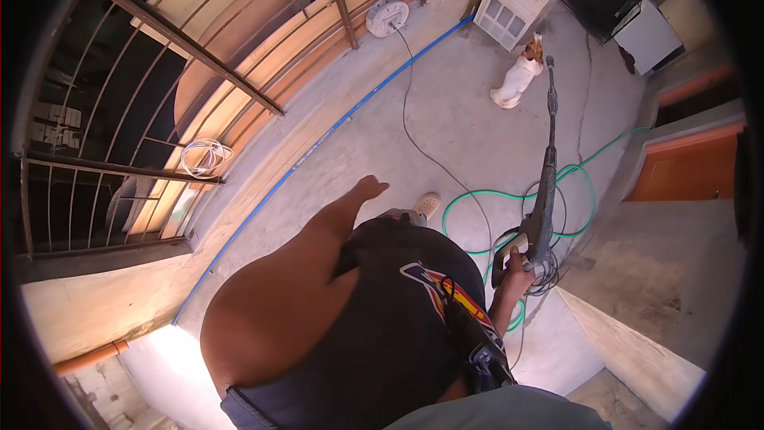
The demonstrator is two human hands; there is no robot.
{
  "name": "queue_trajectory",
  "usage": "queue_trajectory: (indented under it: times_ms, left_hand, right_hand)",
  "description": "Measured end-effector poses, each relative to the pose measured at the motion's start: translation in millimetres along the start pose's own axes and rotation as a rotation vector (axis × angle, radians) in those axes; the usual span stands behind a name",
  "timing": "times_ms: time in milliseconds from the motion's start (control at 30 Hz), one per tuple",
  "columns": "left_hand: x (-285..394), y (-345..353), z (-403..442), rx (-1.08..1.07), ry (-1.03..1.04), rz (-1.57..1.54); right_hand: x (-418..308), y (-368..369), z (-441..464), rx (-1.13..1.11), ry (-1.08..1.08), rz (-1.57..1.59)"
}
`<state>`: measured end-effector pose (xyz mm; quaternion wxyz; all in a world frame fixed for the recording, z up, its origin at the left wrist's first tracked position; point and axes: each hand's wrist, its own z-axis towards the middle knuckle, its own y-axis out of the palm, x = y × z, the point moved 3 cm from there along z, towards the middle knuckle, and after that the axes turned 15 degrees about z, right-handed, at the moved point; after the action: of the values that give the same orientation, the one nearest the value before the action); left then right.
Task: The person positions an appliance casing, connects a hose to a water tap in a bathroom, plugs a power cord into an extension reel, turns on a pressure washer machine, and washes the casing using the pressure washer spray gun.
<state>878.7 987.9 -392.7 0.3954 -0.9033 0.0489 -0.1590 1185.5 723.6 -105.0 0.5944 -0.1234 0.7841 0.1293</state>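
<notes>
My right hand (pixel 517 277) is wrapped round the grip of a pressure washer gun (pixel 541 199). Its long dark lance points away from me, with the nozzle (pixel 550 62) up near a white and brown dog (pixel 519 80). My left hand (pixel 371 188) hangs in front of my body over the concrete floor, fingers curled in and one digit sticking out to the right. Nothing shows in it. Below the gun, a green hose (pixel 585 183) and dark hose loops lie on the floor. One shoe (pixel 427 205) shows beyond my shirt.
A blue pipe (pixel 318 137) runs along the base of the left wall, under barred windows (pixel 199 72). A white cord reel (pixel 387 16) feeds a dark cable (pixel 407 111) across the floor. A white appliance casing (pixel 509 12) stands at the back. An orange door panel (pixel 686 166) is at right.
</notes>
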Motion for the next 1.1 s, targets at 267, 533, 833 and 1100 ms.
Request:
queue_trajectory:
  times_ms: [267,533,833,1100]
  left_hand:
    - [-185,55,-174,-0.282,-0.726,-0.460]
    - [-125,1,-93,-0.284,-0.510,-0.536]
    - [-90,-137,104,-0.182,-0.202,-0.626]
    - [-140,-192,153,-0.165,-0.285,-0.765]
  right_hand:
    - [27,12,-12,-0.082,0.110,-0.051]
    - [26,51,18,-0.058,0.066,-0.058]
    - [-1,171,47,0.015,0.050,-0.100]
    - [-3,251,51,0.063,0.080,-0.141]
